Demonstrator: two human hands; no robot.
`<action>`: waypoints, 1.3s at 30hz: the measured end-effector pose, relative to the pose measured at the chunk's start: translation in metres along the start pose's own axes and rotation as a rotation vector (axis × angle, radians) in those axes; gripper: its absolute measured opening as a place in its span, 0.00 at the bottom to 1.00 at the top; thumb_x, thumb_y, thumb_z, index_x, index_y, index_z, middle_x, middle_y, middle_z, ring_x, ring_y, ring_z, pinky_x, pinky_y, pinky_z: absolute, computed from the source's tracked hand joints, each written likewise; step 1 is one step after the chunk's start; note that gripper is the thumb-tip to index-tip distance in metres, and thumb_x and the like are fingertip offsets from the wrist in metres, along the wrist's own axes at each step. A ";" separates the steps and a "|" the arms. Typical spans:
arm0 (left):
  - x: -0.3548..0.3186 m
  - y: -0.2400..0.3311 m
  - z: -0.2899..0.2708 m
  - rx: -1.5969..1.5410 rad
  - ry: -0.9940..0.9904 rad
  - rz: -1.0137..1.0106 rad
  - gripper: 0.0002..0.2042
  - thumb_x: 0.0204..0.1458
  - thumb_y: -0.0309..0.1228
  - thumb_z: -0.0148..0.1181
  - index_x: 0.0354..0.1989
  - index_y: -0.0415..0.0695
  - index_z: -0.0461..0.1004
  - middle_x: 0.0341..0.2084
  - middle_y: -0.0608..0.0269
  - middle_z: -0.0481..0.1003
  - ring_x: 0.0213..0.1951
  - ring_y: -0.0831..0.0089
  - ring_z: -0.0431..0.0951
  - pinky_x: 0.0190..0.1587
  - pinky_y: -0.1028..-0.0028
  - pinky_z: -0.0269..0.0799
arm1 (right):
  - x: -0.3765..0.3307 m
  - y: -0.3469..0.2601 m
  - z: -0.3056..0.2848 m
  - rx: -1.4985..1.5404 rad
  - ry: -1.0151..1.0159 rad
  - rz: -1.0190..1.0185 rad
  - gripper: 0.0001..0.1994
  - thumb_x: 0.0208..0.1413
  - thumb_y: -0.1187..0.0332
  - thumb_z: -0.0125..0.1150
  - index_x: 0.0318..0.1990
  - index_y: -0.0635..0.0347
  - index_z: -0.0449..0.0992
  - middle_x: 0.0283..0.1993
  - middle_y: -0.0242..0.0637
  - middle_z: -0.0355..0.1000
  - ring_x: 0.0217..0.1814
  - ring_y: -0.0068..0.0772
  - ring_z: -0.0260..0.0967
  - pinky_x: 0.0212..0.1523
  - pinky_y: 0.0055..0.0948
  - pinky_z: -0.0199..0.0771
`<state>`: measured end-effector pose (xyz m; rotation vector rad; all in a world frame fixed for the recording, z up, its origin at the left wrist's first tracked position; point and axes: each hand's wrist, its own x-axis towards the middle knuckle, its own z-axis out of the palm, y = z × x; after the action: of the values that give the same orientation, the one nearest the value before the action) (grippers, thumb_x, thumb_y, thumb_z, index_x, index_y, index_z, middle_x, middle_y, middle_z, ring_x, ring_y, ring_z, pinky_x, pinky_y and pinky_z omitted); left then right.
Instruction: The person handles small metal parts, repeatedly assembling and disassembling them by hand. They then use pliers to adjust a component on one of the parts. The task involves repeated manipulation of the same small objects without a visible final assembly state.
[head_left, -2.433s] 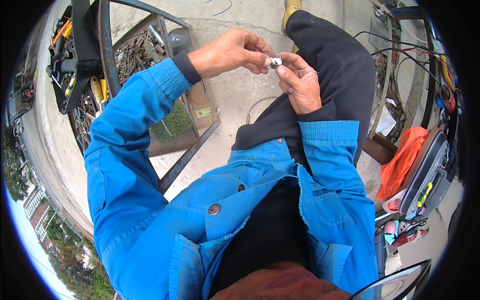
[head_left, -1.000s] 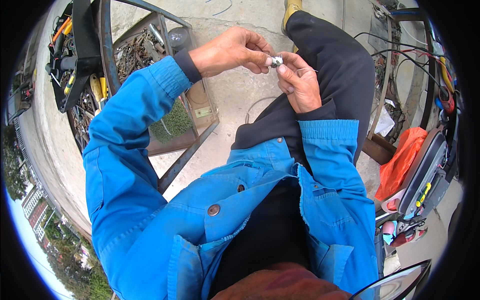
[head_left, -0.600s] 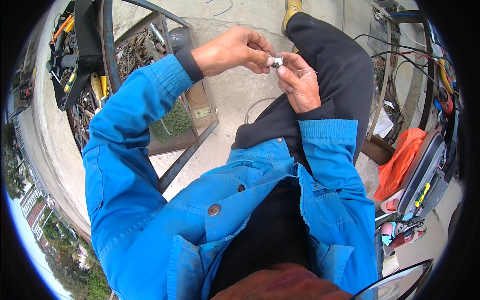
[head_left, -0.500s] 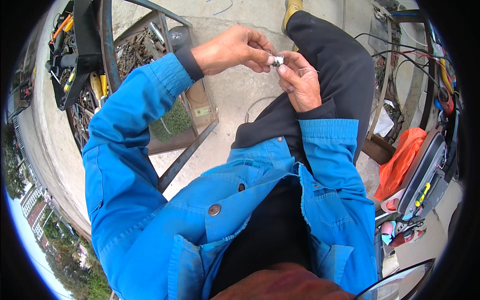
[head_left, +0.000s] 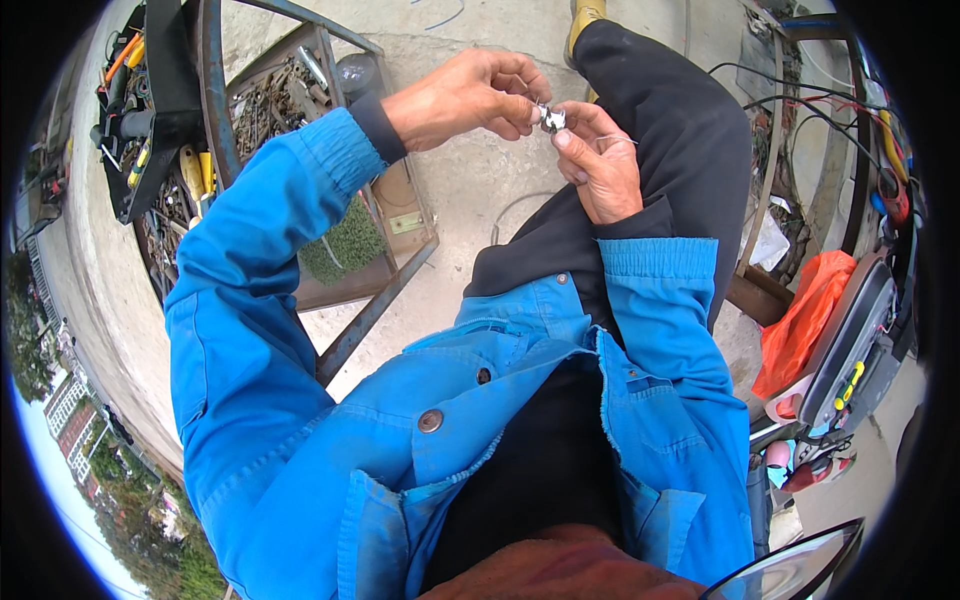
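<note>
Both hands meet at the top middle, above the concrete floor. Between their fingertips sits a small silvery-white metal part (head_left: 551, 119) with short projections and dark gaps; its exact kind is too small to make out. My right hand (head_left: 603, 172) pinches it between thumb and fingers. My left hand (head_left: 478, 100) comes from the other side, its thumb and forefinger closed at the part's left end. Whether the left fingertips hold a separate piece is unclear. A thin pale strand (head_left: 622, 139) sticks out by the right fingers.
Left of my arm stands a metal-framed bin (head_left: 372, 322) with scrap hardware and a green pad (head_left: 345, 243). Beyond it is a black tool holder (head_left: 160, 110). On the right lie an orange plastic bag (head_left: 805, 320), a dark tool case (head_left: 850, 345) and black cables (head_left: 800, 106).
My left fingertips have drawn slightly left, and more of the metal part shows between the hands. My right hand stays nearly still.
</note>
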<state>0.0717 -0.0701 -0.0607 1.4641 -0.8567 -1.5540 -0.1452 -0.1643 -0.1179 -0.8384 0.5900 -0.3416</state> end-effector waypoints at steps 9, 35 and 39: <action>0.000 -0.001 0.001 -0.012 -0.022 0.016 0.10 0.59 0.28 0.62 0.48 0.42 0.76 0.38 0.65 0.77 0.40 0.78 0.79 0.48 0.74 0.79 | 0.000 -0.001 0.000 -0.029 0.003 -0.002 0.16 0.61 0.76 0.69 0.55 0.63 0.76 0.43 0.31 0.75 0.26 0.12 0.54 0.24 0.16 0.52; 0.002 0.000 -0.006 -0.066 -0.026 -0.044 0.15 0.60 0.28 0.66 0.53 0.36 0.76 0.42 0.59 0.79 0.45 0.72 0.82 0.53 0.70 0.81 | 0.001 -0.002 0.009 -0.175 0.075 -0.087 0.17 0.59 0.78 0.71 0.55 0.63 0.77 0.53 0.35 0.77 0.43 0.16 0.73 0.35 0.17 0.66; 0.003 0.000 -0.007 -0.071 -0.047 -0.019 0.14 0.60 0.28 0.66 0.52 0.37 0.77 0.42 0.60 0.80 0.45 0.72 0.82 0.54 0.69 0.81 | 0.002 -0.003 0.009 -0.179 0.066 -0.125 0.17 0.59 0.80 0.70 0.55 0.65 0.77 0.54 0.36 0.77 0.48 0.22 0.77 0.46 0.20 0.74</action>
<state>0.0790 -0.0724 -0.0629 1.3940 -0.8087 -1.6227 -0.1379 -0.1618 -0.1112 -1.0416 0.6377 -0.4359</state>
